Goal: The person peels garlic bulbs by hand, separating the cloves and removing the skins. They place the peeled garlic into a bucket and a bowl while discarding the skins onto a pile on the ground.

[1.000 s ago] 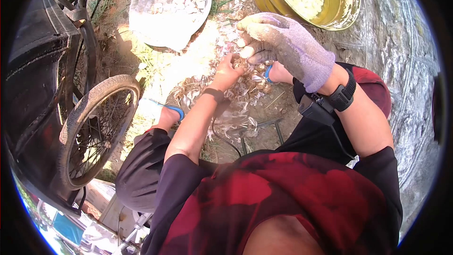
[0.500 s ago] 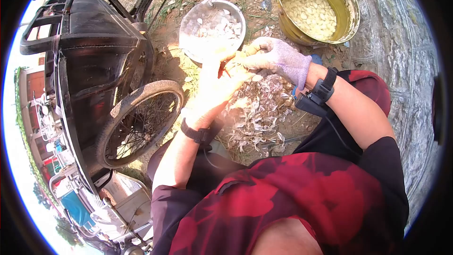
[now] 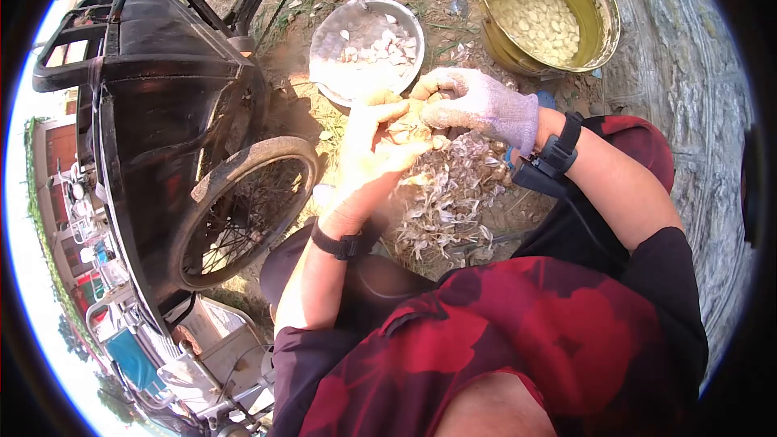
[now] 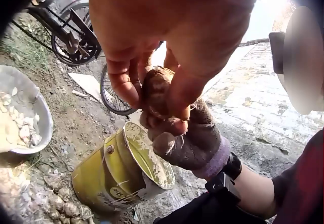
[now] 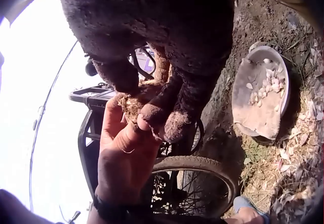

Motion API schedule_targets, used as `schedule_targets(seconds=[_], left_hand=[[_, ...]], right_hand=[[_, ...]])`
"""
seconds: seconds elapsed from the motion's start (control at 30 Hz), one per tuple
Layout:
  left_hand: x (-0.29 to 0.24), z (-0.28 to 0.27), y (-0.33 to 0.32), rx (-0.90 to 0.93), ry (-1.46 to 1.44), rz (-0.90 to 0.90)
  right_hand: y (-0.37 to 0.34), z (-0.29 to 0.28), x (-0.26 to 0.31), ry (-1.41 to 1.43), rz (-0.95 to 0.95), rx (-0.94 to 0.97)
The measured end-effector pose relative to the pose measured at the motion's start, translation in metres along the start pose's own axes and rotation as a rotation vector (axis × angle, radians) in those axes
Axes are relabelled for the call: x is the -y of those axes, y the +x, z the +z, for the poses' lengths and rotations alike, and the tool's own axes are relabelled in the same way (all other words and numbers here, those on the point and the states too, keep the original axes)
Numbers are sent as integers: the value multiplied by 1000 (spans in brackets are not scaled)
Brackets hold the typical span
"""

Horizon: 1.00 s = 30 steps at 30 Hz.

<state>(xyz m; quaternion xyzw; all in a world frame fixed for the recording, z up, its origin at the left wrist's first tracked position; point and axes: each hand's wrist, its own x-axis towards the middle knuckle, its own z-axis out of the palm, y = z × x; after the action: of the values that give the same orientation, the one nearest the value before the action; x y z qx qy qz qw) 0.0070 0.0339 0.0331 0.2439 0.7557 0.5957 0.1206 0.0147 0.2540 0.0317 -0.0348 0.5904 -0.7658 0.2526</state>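
My bare left hand [image 3: 368, 154] grips a garlic bulb [image 3: 407, 126] above a heap of papery garlic skins [image 3: 449, 186]. From the other side, the gloved right hand [image 3: 490, 105] pinches the same bulb with thumb and fingers. The left wrist view shows the brownish bulb [image 4: 157, 90] between the bare fingertips, with the dirty gloved fingers [image 4: 190, 145] right beneath it. A rough, rooty end of the bulb [image 5: 131, 106] shows in the right wrist view between glove and bare thumb. Fingers hide much of the bulb.
A metal basin [image 3: 420, 42] with loose cloves stands ahead. To its right is a yellow bucket [image 3: 503, 50] of peeled cloves. Whole bulbs [image 4: 63, 204] lie on the ground near the bucket. A black cart with a wheel [image 3: 243, 210] stands close on the left.
My left hand has risen from the heap with the garlic bulb, and the gloved hand has come down to pinch it. The head view has shifted, showing more of the cart.
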Motion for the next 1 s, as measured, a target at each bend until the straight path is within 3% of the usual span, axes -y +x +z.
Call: schedule_targets(seconds=[0.1,0.17,0.2,0.27,0.33,0.4,0.53,0.73,0.77,0.83,0.9,1.0], left_hand=[[-7,-8,-1,7,-331,-187],[-9,-16,0,17,-280,-202],[-11,-18,1,29,-234,-215],[-12,-18,2,30,-243,-216],[-5,-15,1,53,-216,-138],[-4,-11,-3,48,-200,-172],[-8,-19,-5,61,-301,-274],[-13,-23,-1,38,-372,-268],[-11,-22,-1,36,-371,-267],[-3,-21,-1,26,-173,-175],[2,-20,-2,30,-81,-115],[3,-13,-2,19,-8,-34]], right_hand=[[6,-5,-15,-12,-13,-3],[13,-12,-34,-172,-367,19],[11,-11,-24,-173,-368,19],[3,-8,1,52,-20,89],[4,-1,-3,-39,-69,48],[5,2,-11,-128,-118,9],[3,-1,-17,-71,-102,29],[3,3,-10,47,-87,44],[1,6,-7,160,-14,12],[1,8,-2,274,57,-20],[1,5,0,-45,202,-12],[4,4,-12,-120,95,-58]])
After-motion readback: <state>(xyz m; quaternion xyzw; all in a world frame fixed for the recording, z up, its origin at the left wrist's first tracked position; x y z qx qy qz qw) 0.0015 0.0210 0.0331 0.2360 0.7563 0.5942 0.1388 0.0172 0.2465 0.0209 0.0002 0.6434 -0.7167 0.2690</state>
